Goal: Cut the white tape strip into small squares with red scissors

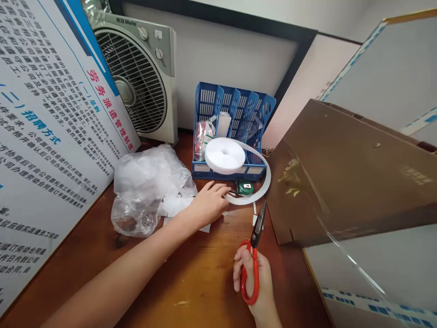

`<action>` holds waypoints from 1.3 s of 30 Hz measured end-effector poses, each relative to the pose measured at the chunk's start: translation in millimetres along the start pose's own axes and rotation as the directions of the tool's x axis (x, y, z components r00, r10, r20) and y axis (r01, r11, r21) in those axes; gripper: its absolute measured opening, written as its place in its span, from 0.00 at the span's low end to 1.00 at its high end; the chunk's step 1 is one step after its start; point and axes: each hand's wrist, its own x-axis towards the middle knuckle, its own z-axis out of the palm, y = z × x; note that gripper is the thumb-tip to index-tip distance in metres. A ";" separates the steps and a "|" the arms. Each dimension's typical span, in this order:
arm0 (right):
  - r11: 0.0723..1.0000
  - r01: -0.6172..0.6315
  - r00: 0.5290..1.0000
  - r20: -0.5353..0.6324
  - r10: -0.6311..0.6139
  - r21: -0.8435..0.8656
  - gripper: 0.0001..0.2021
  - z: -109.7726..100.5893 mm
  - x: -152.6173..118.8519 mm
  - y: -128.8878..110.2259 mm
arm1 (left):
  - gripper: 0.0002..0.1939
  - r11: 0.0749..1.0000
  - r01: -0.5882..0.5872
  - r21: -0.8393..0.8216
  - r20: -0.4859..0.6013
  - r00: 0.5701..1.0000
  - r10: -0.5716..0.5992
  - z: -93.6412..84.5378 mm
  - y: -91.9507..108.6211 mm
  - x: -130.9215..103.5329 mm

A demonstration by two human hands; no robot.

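Observation:
A roll of white tape (225, 156) rests on the front of the blue file rack. From it a loose white strip (262, 187) curves down and around to the left. My left hand (211, 200) is at the strip's end, fingers bent over it and the thumb partly hidden. Just behind those fingertips lies a green tape measure (245, 187). My right hand (256, 278) holds scissors (254, 250) by their red handles, with the dark blades together and pointing away from me, below the strip.
The blue file rack (235, 114) holds a bagged item and a white box. Crumpled clear plastic (150, 182) and white paper pieces lie left of my hand. A printed board (58, 114) and box fan (136, 77) stand left; a brown panel (341, 168) leans close on the right.

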 end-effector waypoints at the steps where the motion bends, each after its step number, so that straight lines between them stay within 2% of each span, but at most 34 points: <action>1: 1.000 0.006 1.000 -0.004 -0.006 0.002 0.26 0.4 0.1 -0.2 | 0.08 1.000 0.013 -0.010 -0.002 1.000 -0.013 2.8 -1.3 6.1; 4: 0.999 0.040 0.999 -0.010 -0.040 0.008 0.26 0.7 -0.4 -0.2 | 0.09 0.995 0.065 -0.070 -0.026 0.997 -0.067 1.2 -1.5 14.9; 6: 0.998 0.068 0.998 -0.016 -0.068 0.013 0.26 -0.1 -1.1 -0.3 | 0.07 0.985 0.099 -0.144 -0.053 0.993 -0.108 -7.0 2.1 10.5; 8: 0.995 0.095 0.995 -0.032 -0.095 0.016 0.27 -1.3 -1.1 -1.0 | 0.05 0.963 0.125 -0.238 -0.087 0.985 -0.149 -17.5 8.7 -1.8; 11: 0.991 0.134 0.988 -0.077 -0.133 0.010 0.27 -1.4 1.5 -4.9 | 0.09 0.910 0.151 -0.386 -0.110 0.972 -0.208 -29.9 20.9 -28.7; 12: 0.989 0.145 0.985 -0.091 -0.144 0.004 0.27 0.1 3.0 -7.1 | 0.10 0.867 0.167 -0.469 -0.094 0.967 -0.237 -32.1 24.6 -37.9; 14: 0.986 0.164 0.980 -0.110 -0.163 -0.006 0.24 6.7 6.8 -12.6 | 0.12 0.626 0.237 -0.743 0.041 0.950 -0.311 -33.1 30.3 -54.0; 16: 0.985 0.172 0.979 -0.107 -0.172 -0.004 0.20 17.7 11.5 -19.8 | 0.12 0.391 0.286 -0.875 0.164 0.934 -0.317 -30.8 32.4 -65.2; 17: 0.985 0.174 0.980 -0.097 -0.173 0.001 0.19 24.2 14.1 -24.1 | 0.12 0.317 0.301 -0.899 0.203 0.930 -0.307 -29.2 32.0 -68.8; 19: 0.983 0.181 0.981 -0.070 -0.180 0.015 0.19 37.0 19.7 -34.1 | 0.12 0.237 0.316 -0.919 0.241 0.924 -0.299 -26.6 28.6 -72.9; 21: 0.980 0.196 0.980 -0.046 -0.195 0.023 0.19 46.7 25.6 -45.5 | 0.11 0.216 0.315 -0.924 0.237 0.916 -0.324 -27.2 22.6 -74.7; 25: 0.971 0.240 0.970 -0.037 -0.240 -0.001 0.18 50.9 39.4 -64.4 | 0.09 0.260 0.287 -0.922 0.161 0.895 -0.416 -38.5 9.1 -79.5; 29: 0.962 0.268 0.962 -0.040 -0.271 -0.057 0.16 48.1 53.6 -61.9 | 0.07 0.219 0.265 -0.939 0.182 0.923 -0.338 -45.2 0.1 -85.9; 31: 0.961 0.266 0.962 -0.047 -0.270 -0.073 0.16 49.9 56.9 -53.4 | 0.07 0.204 0.270 -0.941 0.199 0.930 -0.309 -40.9 -2.7 -87.4; 35: 0.961 0.264 0.960 -0.075 -0.270 -0.081 0.17 55.6 53.3 -40.4 | 0.08 0.180 0.337 -0.924 0.265 0.904 -0.335 -22.9 -8.6 -86.5; 39: 0.963 0.249 0.963 -0.081 -0.258 -0.103 0.18 54.7 48.6 -39.2 | 0.09 0.091 0.357 -0.930 0.314 0.898 -0.307 -10.7 -12.7 -85.0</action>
